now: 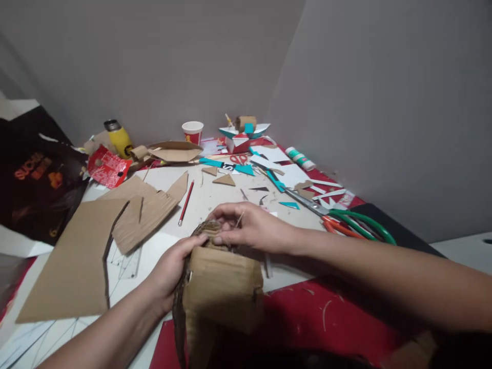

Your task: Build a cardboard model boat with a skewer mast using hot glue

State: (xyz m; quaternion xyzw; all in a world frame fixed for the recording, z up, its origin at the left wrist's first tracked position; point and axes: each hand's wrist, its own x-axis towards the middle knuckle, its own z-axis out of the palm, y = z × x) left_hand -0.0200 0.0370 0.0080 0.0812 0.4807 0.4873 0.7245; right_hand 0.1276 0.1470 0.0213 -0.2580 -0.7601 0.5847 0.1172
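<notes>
A brown cardboard construction [223, 282] of bent corrugated pieces stands out in front of my body, above the table's near edge. Along its left side, my left hand [169, 271] grips it, with the thumb at the upper edge. My right hand [255, 228] is closed at the top, thumb and fingers pinching the cardboard there. A small thin light sliver [240, 219] shows by the right fingers; whether they hold it I cannot tell. The construction's underside is hidden in shadow.
Large cardboard sheets [73, 256] lie left. A red pencil [186, 203] and cardboard triangles [224, 180] are ahead. Green-handled scissors [361, 220] lie right. Behind stand a paper cup [192, 132], a yellow bottle [120, 138] and a model boat [246, 130]. A black bag [34, 174] is far left.
</notes>
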